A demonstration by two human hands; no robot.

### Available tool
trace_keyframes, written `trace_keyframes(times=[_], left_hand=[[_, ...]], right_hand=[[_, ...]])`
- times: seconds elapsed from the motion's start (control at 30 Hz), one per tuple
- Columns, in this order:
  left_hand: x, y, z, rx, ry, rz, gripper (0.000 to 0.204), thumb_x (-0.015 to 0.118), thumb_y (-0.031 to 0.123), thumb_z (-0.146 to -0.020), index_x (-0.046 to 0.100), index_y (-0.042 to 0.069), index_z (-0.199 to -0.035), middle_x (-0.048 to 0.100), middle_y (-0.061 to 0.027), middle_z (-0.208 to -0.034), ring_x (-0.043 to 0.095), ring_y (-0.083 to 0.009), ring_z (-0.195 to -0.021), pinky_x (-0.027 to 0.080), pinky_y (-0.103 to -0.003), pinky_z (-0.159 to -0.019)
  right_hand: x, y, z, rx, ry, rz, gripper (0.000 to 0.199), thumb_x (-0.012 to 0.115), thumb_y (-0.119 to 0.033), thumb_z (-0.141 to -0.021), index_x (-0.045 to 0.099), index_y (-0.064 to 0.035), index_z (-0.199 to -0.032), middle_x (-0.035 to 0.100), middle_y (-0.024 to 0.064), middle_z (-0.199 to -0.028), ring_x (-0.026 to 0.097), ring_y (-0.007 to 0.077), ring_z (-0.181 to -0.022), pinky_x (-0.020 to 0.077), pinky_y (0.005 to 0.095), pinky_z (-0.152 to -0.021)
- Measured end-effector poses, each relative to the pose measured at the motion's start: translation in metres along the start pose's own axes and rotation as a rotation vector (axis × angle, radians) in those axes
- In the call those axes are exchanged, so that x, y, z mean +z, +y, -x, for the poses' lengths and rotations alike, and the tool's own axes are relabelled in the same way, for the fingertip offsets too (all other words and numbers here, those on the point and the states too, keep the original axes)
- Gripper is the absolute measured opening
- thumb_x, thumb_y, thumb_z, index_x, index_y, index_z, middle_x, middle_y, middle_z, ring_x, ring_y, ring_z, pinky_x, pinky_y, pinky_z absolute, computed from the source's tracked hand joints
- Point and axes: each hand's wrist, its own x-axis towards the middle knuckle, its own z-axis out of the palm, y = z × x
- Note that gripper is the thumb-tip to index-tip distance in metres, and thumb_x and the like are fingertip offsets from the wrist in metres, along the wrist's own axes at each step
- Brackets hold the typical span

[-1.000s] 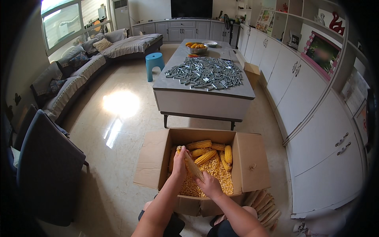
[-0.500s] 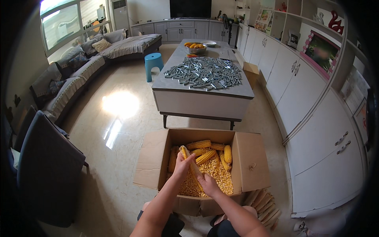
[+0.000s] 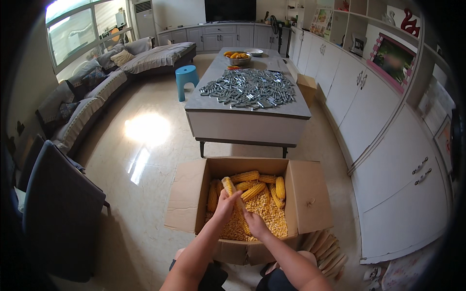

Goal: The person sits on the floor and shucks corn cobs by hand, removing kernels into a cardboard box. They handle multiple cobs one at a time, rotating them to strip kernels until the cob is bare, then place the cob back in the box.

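Note:
An ear of corn (image 3: 228, 184) slants over the open cardboard box (image 3: 306, 196), its yellow upper end sticking out past my left hand (image 3: 226, 204). That hand is closed around the ear's upper part. Lower down, my right hand (image 3: 256, 226) is closed against the same ear, its thumb pointing up along it. Between the hands runs a pale strip that looks bare of kernels; the fingers partly hide it. Loose yellow kernels (image 3: 269, 220) cover the box's bottom. Several whole ears (image 3: 253, 192) lie along its far side.
Bare pale cobs (image 3: 324, 250) are piled on the floor right of the box. Beyond stands a grey table (image 3: 204, 104) with many small silvery cylinders (image 3: 250, 88) and a bowl of corn (image 3: 238, 60). A blue stool (image 3: 186, 77), dark chair (image 3: 60, 208) and white cabinets (image 3: 388, 194) stand around.
The ear in my hands has turned slightly, and less of the pale strip shows between my hands. My right thumb has shifted a little along it. The view has tilted slightly.

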Motion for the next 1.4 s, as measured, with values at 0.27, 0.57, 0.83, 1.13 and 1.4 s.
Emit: trace_keyframes(times=[0.27,0.57,0.83,1.13,1.4], left_hand=[[0.004,0.001,0.000,-0.135,-0.037,0.267,0.026,0.060,0.015,-0.081,0.041,0.008,-0.097,0.050,-0.0038,-0.081,0.051,-0.0131,-0.070,0.043,-0.027,-0.060],[0.005,-0.005,0.006,-0.045,0.037,-0.041,0.022,0.060,0.015,-0.082,0.044,0.008,-0.095,0.051,-0.0036,-0.082,0.052,-0.0142,-0.074,0.044,-0.030,-0.064],[0.003,0.000,0.005,-0.118,-0.009,0.196,0.024,0.057,0.027,-0.084,0.042,0.011,-0.095,0.049,-0.0002,-0.083,0.048,-0.0096,-0.071,0.040,-0.025,-0.059],[-0.005,0.002,0.006,-0.125,-0.158,0.071,0.027,0.056,0.018,-0.084,0.043,0.008,-0.105,0.052,-0.0031,-0.090,0.051,-0.0132,-0.081,0.043,-0.030,-0.071],[0.002,-0.015,0.007,0.084,-0.035,-0.181,0.027,0.059,0.018,-0.083,0.040,0.009,-0.101,0.049,-0.0010,-0.084,0.050,-0.0092,-0.076,0.043,-0.025,-0.065]], right_hand=[[-0.003,0.012,-0.010,0.001,0.008,-0.132,0.046,0.037,-0.038,-0.094,0.055,0.0033,-0.100,0.056,0.0041,-0.087,0.049,0.0118,-0.080,0.0405,0.0266,-0.076],[0.003,0.017,-0.011,-0.089,0.030,-0.015,0.043,0.036,-0.032,-0.095,0.052,0.0044,-0.110,0.057,0.0056,-0.094,0.050,0.0128,-0.086,0.0402,0.0269,-0.078],[-0.005,0.003,-0.012,0.024,-0.074,-0.230,0.047,0.036,-0.036,-0.094,0.052,0.0056,-0.110,0.055,0.0037,-0.097,0.049,0.0110,-0.089,0.0381,0.0252,-0.082],[-0.011,-0.016,-0.003,0.160,-0.128,-0.416,0.047,0.035,-0.043,-0.093,0.055,-0.0002,-0.093,0.055,0.0047,-0.070,0.050,0.0112,-0.066,0.0426,0.0260,-0.062],[0.008,0.026,-0.019,-0.171,0.118,-0.021,0.045,0.034,-0.037,-0.094,0.053,0.0011,-0.110,0.060,0.0076,-0.079,0.055,0.0120,-0.071,0.0440,0.0253,-0.066]])
